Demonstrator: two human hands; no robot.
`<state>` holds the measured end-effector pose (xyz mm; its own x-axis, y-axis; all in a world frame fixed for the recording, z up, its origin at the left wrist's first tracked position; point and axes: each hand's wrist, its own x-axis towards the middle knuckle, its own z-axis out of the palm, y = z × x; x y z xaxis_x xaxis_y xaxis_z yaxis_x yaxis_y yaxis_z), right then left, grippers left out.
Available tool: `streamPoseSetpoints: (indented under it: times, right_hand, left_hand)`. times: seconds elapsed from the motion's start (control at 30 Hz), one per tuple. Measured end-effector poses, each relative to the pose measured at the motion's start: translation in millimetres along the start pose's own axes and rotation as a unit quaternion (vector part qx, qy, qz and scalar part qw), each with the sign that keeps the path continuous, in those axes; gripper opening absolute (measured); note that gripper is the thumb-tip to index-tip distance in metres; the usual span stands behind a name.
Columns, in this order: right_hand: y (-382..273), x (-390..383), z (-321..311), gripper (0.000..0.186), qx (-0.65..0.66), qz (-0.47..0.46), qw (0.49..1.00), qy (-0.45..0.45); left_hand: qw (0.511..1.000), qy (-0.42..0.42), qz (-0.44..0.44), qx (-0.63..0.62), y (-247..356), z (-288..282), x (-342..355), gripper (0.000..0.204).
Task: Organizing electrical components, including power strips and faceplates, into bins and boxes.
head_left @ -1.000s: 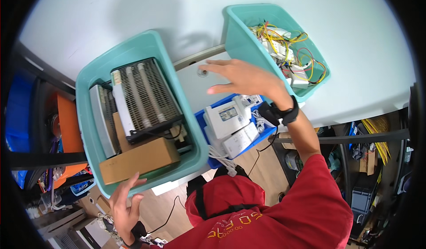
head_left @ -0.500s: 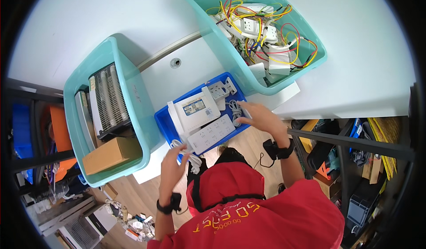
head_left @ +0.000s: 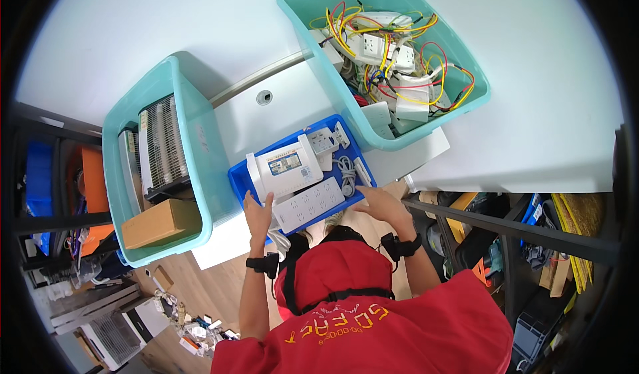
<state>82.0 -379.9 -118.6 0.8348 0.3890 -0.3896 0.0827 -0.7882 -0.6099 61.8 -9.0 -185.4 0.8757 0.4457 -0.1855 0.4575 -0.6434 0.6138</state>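
Head cam: blue tray (head_left: 238, 181) sits btwn 2 green bins (head_left: 201, 137), w/ white box (head_left: 285, 167), power strip (head_left: 308, 204) & cord (head_left: 347, 174) in it; L hand (head_left: 257, 217) at its left edge; R hand (head_left: 386, 209) by its near right corner; fingers a bit bent, thumbs apart; can't tell if either grips it.

Blue tray (head_left: 239, 179) partly hidden at left, router label (head_left: 285, 164) too small to read, floor clutter (head_left: 200, 333) indistinct

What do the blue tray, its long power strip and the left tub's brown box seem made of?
Blue tray: probably moulded plastic, smooth; even colour, rounded corners.
Power strip: likely hard plastic, smooth; uniform white casing.
Brown box: apparently cardboard, matte; plain tan panels, straight edges.
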Motion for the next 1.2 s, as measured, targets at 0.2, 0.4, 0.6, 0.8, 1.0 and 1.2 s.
streamPoseSetpoints:
  times: [0.2, 0.4, 0.6, 0.8, 1.0, 1.2]
  right_hand:
    - [-8, 13, 6, 0.066, -0.016, -0.015, 0.999, -0.036]
    - [-8, 17, 9, 0.073, -0.005, -0.029, 0.999, -0.032]
    - [-11, 20, 6, 0.072, -0.018, -0.022, 0.999, -0.039]
    - [-19, 30, -2, 0.068, 0.027, -0.056, 0.997, -0.052]
    - [-24, 41, -5, 0.069, 0.044, -0.094, 0.995, -0.003]
    - [-43, 51, -9, 0.083, 0.156, -0.052, 0.98, 0.108]
  left_hand:
    - [0.999, -0.024, -0.045, -0.003, -9, 22, 40, 0.088]
    - [0.996, -0.033, -0.082, -0.03, -13, 30, 68, 0.099]
    - [0.991, 0.052, -0.12, -0.024, -2, 44, 68, 0.111]
    - [0.991, 0.095, -0.089, -0.022, 14, 29, 52, 0.096]
    - [0.984, 0.176, 0.032, -0.013, 72, -5, 13, 0.075]
    - [0.972, 0.21, 0.048, -0.099, 118, -48, -34, 0.07]
